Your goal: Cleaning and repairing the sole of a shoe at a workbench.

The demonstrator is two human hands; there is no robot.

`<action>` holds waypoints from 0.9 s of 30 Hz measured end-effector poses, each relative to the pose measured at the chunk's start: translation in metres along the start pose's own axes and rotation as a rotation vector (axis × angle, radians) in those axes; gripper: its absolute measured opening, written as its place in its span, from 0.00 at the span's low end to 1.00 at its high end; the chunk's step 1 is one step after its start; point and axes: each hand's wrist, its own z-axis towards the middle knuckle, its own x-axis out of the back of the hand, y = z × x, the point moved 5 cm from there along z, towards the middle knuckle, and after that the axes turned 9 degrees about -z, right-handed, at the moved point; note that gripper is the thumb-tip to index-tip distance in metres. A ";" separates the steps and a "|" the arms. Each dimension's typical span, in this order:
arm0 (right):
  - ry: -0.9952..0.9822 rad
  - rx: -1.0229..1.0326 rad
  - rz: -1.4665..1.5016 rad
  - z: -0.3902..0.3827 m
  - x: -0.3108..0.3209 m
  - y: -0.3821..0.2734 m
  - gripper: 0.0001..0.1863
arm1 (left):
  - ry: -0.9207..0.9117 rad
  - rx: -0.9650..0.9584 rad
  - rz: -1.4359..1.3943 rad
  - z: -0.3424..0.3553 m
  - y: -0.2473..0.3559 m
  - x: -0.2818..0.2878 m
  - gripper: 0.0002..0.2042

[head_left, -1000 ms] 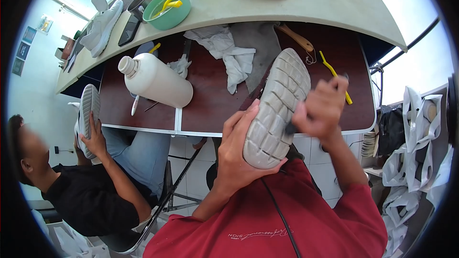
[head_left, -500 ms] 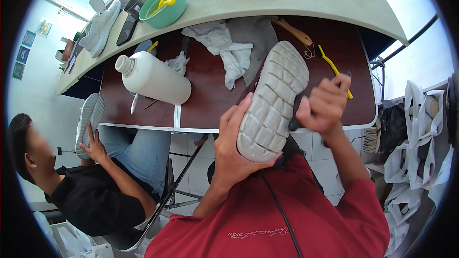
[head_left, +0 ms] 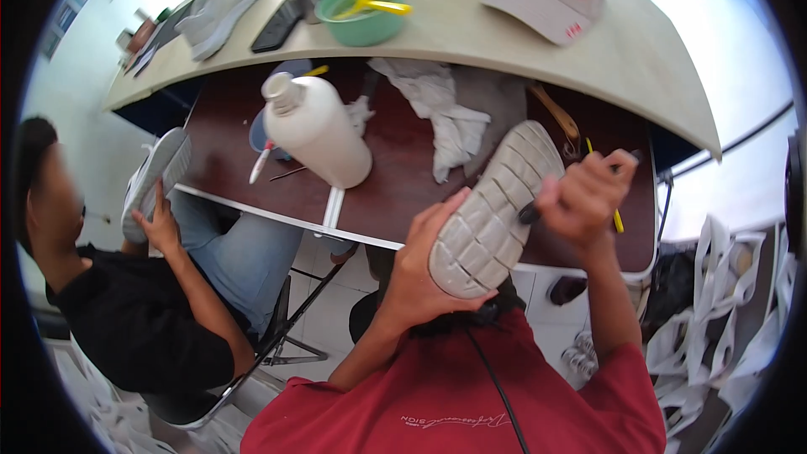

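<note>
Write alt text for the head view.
Left hand holding a shoe, pale sole facing the camera; right hand gripping a dark tool at its edge. A white bottle is on the maroon table; at left, a co-worker holds another shoe.

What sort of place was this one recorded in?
Probably a small shoe-care workshop: the person's left hand holds a pale-soled shoe, a co-worker holds another shoe, and a white shoe sits on the counter near a green bowl.
</note>
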 end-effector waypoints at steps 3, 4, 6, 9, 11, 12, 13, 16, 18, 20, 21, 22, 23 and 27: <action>0.018 0.016 -0.020 0.071 0.010 0.007 0.13 | 0.039 -0.026 -0.073 -0.004 -0.012 0.006 0.56; 0.018 0.039 0.031 0.102 0.015 0.001 0.13 | 0.018 0.020 -0.117 -0.005 -0.011 0.006 0.55; -0.012 0.090 0.043 0.162 0.000 -0.020 0.13 | 0.038 0.011 -0.177 -0.007 -0.017 0.007 0.55; -0.082 0.165 -0.014 0.227 -0.058 -0.044 0.13 | 0.047 -0.010 -0.254 -0.009 -0.022 0.007 0.55; -0.180 0.160 -0.059 0.254 -0.094 -0.049 0.12 | 0.042 -0.031 -0.316 -0.008 -0.025 0.004 0.52; -0.260 0.222 -0.076 0.260 -0.114 -0.051 0.12 | 0.009 -0.017 -0.316 -0.007 -0.024 0.003 0.52; -0.343 0.285 -0.089 0.262 -0.129 -0.057 0.11 | 0.017 -0.027 -0.315 -0.005 -0.022 0.006 0.52; -0.559 0.365 -0.224 0.260 -0.152 -0.068 0.12 | -0.045 -0.037 -0.279 -0.003 -0.018 0.007 0.52; -0.549 0.327 -0.173 0.259 -0.152 -0.067 0.13 | -0.059 -0.039 -0.267 -0.005 -0.019 0.012 0.53; -0.542 0.285 -0.121 0.264 -0.149 -0.065 0.15 | -0.075 -0.036 -0.256 -0.005 -0.020 0.016 0.54; -0.612 0.169 -0.115 0.268 -0.144 -0.059 0.15 | -0.090 -0.023 -0.263 -0.005 -0.022 0.017 0.56; -0.681 0.050 -0.107 0.269 -0.142 -0.052 0.16 | -0.105 -0.008 -0.270 -0.005 -0.023 0.017 0.57; -0.688 0.049 -0.109 0.266 -0.146 -0.047 0.16 | -0.106 -0.004 -0.277 -0.004 -0.023 0.016 0.57; -0.617 -0.008 -0.105 0.255 -0.156 -0.012 0.18 | -0.070 -0.007 -0.227 0.004 -0.016 0.017 0.58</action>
